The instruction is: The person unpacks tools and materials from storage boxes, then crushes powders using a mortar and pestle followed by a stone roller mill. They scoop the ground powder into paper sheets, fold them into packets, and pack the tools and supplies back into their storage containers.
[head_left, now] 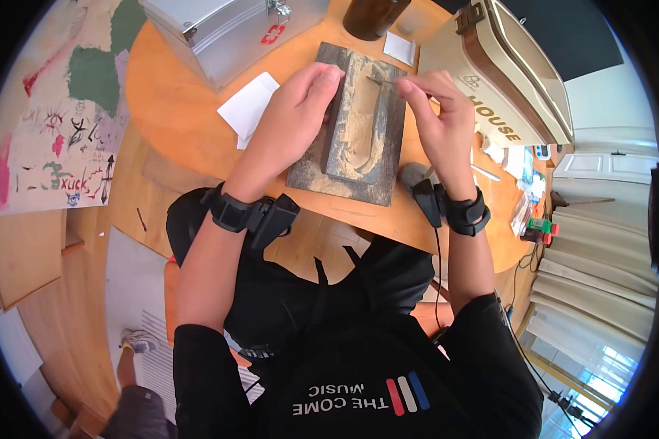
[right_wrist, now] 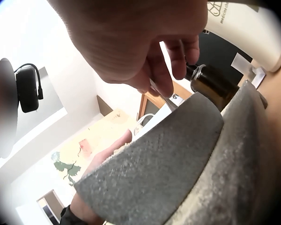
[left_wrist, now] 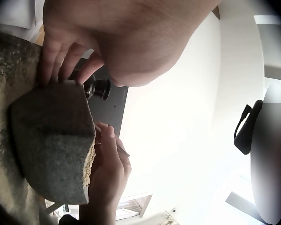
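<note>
A grey block with a long hollow of crumbly tan material lies on a dark flat slab. Along its left side rests my left hand, its fingertips touching the block in the left wrist view. My right hand pinches a thin metal tool over the far right part of the hollow. In the right wrist view the tool slants down from the fingers to the edge of the block; its tip is hidden there.
A silver metal case stands at the back left, a dark brown bottle behind the slab, and a cream box at the back right. White paper lies left of the slab. A rounded grey object sits by my right wrist.
</note>
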Demonstrator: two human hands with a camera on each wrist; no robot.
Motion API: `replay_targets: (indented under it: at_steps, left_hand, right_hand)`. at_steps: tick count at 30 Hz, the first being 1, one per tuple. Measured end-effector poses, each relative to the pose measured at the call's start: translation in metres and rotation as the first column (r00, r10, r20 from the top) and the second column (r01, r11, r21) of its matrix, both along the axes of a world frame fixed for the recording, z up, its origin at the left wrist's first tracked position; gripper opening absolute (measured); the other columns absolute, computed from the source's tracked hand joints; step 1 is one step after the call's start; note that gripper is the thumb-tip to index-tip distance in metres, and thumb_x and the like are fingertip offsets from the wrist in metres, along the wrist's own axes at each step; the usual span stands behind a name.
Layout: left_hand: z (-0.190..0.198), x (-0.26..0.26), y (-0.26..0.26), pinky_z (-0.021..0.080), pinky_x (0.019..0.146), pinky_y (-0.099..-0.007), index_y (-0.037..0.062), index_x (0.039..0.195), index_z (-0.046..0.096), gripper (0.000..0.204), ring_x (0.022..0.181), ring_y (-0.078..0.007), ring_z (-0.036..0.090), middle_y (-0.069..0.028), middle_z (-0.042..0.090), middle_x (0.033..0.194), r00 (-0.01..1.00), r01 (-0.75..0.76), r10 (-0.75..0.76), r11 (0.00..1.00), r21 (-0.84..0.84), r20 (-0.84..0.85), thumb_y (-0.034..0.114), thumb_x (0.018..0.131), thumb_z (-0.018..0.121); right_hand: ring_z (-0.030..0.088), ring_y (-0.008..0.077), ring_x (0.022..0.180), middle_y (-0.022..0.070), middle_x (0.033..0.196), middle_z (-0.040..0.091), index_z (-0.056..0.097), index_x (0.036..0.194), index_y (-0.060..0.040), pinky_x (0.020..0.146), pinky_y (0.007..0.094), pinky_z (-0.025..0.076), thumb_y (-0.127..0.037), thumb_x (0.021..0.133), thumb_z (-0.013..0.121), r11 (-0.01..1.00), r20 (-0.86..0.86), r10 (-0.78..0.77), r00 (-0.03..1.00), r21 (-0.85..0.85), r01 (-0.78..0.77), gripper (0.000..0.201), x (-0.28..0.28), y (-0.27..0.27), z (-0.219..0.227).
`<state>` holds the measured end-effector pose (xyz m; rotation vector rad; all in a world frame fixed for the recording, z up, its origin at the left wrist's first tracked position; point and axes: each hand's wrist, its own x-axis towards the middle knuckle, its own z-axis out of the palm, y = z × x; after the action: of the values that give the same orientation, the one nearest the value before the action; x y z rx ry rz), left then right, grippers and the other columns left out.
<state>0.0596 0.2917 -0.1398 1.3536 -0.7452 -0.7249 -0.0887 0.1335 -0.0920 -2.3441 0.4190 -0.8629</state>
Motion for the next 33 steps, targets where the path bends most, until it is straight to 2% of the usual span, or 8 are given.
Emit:
replay_targets:
  at_steps: [4,11,13,15,17,21,28,33]
  left_hand:
    - [-0.005,0.001,-0.001,0.05,0.078,-0.0292,0.001,0.12,0.063,0.042,0.085,-0.011,0.058,-0.0024,0.063,0.093,1.0,0.004,-0.003,1.0,-0.006,0.023,0.039,0.111,0.049]
    - [-0.007,0.002,-0.002,0.046,0.073,-0.0271,0.0,0.116,0.062,0.041,0.077,-0.009,0.054,0.0003,0.059,0.084,0.998,-0.024,0.026,0.999,-0.038,0.063,0.038,0.11,0.051]
    - [-0.007,0.002,-0.003,0.045,0.072,-0.027,-0.0002,0.117,0.062,0.041,0.077,-0.009,0.053,0.0005,0.058,0.083,0.999,-0.001,0.002,1.0,-0.023,0.05,0.039,0.109,0.051]
    - [-0.007,0.003,-0.004,0.045,0.072,-0.0273,-0.0003,0.117,0.062,0.042,0.076,-0.009,0.052,0.0007,0.058,0.083,0.997,-0.006,0.008,1.0,-0.029,0.081,0.039,0.109,0.051]
    - [-0.007,0.003,-0.003,0.045,0.072,-0.0274,-0.0001,0.117,0.062,0.042,0.076,-0.009,0.052,0.0006,0.058,0.083,0.997,-0.006,0.008,1.0,-0.022,0.075,0.04,0.11,0.051]
    - [-0.006,0.003,-0.003,0.045,0.072,-0.0276,0.0001,0.117,0.062,0.043,0.076,-0.0089,0.052,0.0006,0.058,0.083,0.996,0.0,0.002,1.0,-0.025,0.085,0.041,0.11,0.051]
    - [-0.006,0.003,0.0,0.053,0.093,-0.0333,0.0022,0.123,0.063,0.044,0.105,-0.0137,0.063,-0.0061,0.069,0.111,0.999,0.041,-0.04,0.999,-0.033,0.033,0.042,0.111,0.049]
    - [-0.006,0.004,0.0,0.054,0.092,-0.0339,0.0011,0.127,0.063,0.047,0.108,-0.0165,0.064,-0.0081,0.069,0.114,0.997,0.037,-0.036,0.999,-0.024,0.062,0.043,0.111,0.048]
  right_hand:
    - [0.06,0.0255,0.079,0.0097,0.081,0.072,0.078,0.092,-0.0006,0.074,0.0342,0.05,-0.004,0.088,0.073,0.981,-0.143,0.188,0.972,-0.022,-0.193,0.006,-0.015,0.015,0.015]
    - [0.063,0.0263,0.078,0.0116,0.078,0.07,0.077,0.09,0.0009,0.073,0.0347,0.05,-0.003,0.087,0.074,0.963,-0.187,0.265,0.946,0.009,-0.268,0.006,-0.03,0.036,0.027]
    - [0.063,0.0198,0.073,0.0088,0.077,0.07,0.077,0.09,0.0017,0.068,0.032,0.049,-0.004,0.091,0.071,0.969,-0.197,0.224,0.954,-0.059,-0.24,0.008,-0.021,0.029,0.027]
    - [0.061,0.013,0.068,0.0047,0.075,0.07,0.077,0.092,0.0029,0.063,0.0275,0.047,-0.006,0.096,0.068,0.936,-0.145,0.097,0.985,0.348,-0.041,0.013,-0.017,0.028,0.036]
    - [0.058,0.0088,0.065,0.003,0.079,0.069,0.076,0.095,0.0039,0.059,0.024,0.045,-0.006,0.1,0.065,0.927,-0.132,0.098,0.986,0.374,-0.042,0.016,-0.03,0.026,0.041]
    - [0.06,0.0138,0.066,0.0133,0.092,0.072,0.072,0.108,0.0072,0.058,0.0266,0.048,-0.003,0.103,0.055,0.653,0.199,0.171,0.965,0.711,-0.262,0.021,-0.072,0.031,0.013]
    - [0.064,0.0188,0.061,0.0222,0.099,0.076,0.069,0.111,0.008,0.058,0.0315,0.055,0.002,0.101,0.059,0.507,0.222,-0.065,0.973,0.847,-0.159,0.015,-0.104,0.053,-0.02]
    - [0.066,0.0163,0.062,0.0197,0.097,0.077,0.071,0.11,0.0067,0.059,0.0291,0.055,0.0,0.101,0.062,0.516,0.123,-0.039,0.992,0.852,-0.085,0.015,-0.087,0.045,-0.026]
